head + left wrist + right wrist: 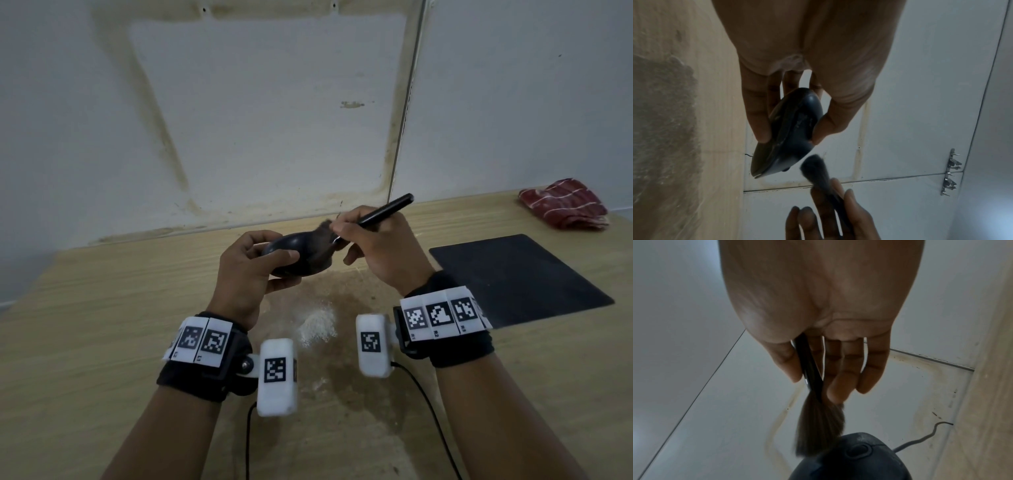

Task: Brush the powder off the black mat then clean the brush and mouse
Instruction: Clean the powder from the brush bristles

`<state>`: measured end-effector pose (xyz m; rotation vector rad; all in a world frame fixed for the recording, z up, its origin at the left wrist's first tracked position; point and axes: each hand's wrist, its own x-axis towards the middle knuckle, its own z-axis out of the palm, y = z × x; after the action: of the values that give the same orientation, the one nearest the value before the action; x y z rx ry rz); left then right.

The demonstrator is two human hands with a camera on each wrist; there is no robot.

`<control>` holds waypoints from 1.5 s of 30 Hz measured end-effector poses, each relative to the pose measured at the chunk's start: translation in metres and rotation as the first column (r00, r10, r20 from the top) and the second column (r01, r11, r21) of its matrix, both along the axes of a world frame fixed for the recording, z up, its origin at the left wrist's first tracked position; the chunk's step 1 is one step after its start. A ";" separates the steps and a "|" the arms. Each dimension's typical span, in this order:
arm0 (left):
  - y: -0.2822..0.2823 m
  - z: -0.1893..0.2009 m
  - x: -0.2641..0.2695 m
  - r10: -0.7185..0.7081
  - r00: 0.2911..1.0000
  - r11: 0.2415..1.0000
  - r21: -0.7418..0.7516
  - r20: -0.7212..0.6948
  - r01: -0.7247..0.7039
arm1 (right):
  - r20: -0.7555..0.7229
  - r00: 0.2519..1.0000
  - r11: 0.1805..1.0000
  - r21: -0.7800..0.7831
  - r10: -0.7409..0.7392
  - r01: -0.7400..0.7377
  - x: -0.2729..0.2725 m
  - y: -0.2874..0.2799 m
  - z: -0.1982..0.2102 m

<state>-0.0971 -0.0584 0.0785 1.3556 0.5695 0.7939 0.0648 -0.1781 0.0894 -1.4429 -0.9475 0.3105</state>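
Observation:
My left hand [255, 260] holds a black computer mouse [301, 253] in the air above the table, thumb on top and fingers underneath; the left wrist view shows the mouse [791, 134] pinched between thumb and fingers. My right hand [371, 246] grips a black-handled brush [383, 214] near its ferrule. The brush's brown bristles [820, 430] touch the mouse [855, 459] beside its scroll wheel. The black mat [517, 275] lies flat on the table to the right, apart from both hands. A pile of white powder [317, 323] lies on the wood below the hands.
The wooden table [85, 325] butts against a stained white wall. A folded red striped cloth [565, 207] sits at the far right corner. The mouse's thin cable [925, 438] trails toward the wall. A wider dusty smear surrounds the powder.

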 end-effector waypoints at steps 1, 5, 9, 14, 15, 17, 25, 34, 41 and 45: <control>-0.001 0.000 0.005 -0.002 1.000 1.000 -0.010 0.005 0.002 | -0.002 1.000 0.999 -0.033 0.019 -0.019 0.003 -0.003 0.002; -0.003 0.001 0.026 -0.024 0.999 0.997 -0.069 0.027 0.026 | -0.032 0.999 0.998 -0.064 -0.007 0.005 0.018 -0.019 0.014; -0.004 -0.004 0.056 -0.051 0.999 0.989 -0.137 -0.003 0.051 | -0.068 0.991 0.992 -0.042 -0.119 0.116 0.044 -0.036 0.020; -0.008 -0.014 0.102 -0.063 0.998 0.954 -0.295 -0.022 0.053 | -0.066 0.972 0.971 -0.086 -0.227 0.221 0.084 -0.054 0.023; -0.009 -0.016 0.114 -0.066 0.998 0.943 -0.329 -0.023 0.054 | -0.069 0.968 0.966 -0.104 -0.243 0.235 0.094 -0.057 0.023; -0.012 -0.017 0.134 -0.085 0.996 0.922 -0.382 -0.031 0.066 | -0.070 0.964 0.959 -0.143 -0.256 0.244 0.110 -0.064 0.020; -0.025 -0.033 0.209 -0.217 0.969 0.850 -0.512 -0.121 0.126 | -0.141 0.946 0.933 -0.262 -0.291 0.248 0.150 -0.094 0.017; -0.028 -0.072 0.258 -0.197 0.954 0.902 -0.423 -0.225 0.086 | -0.211 0.936 0.915 -0.352 -0.282 0.196 0.181 -0.099 0.006; -0.019 -0.079 0.276 -0.093 0.908 0.995 -0.066 -0.408 0.072 | -0.151 0.945 0.897 -0.387 -0.291 0.214 0.200 -0.097 -0.001; -0.017 -0.076 0.279 -0.045 0.895 0.997 0.031 -0.445 0.065 | -0.101 0.952 0.890 -0.396 -0.288 0.227 0.204 -0.093 -0.004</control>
<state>0.1818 -0.0751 0.0023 1.6007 0.8697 0.4480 0.2685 -0.2707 0.0853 -1.8507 -0.5721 0.4195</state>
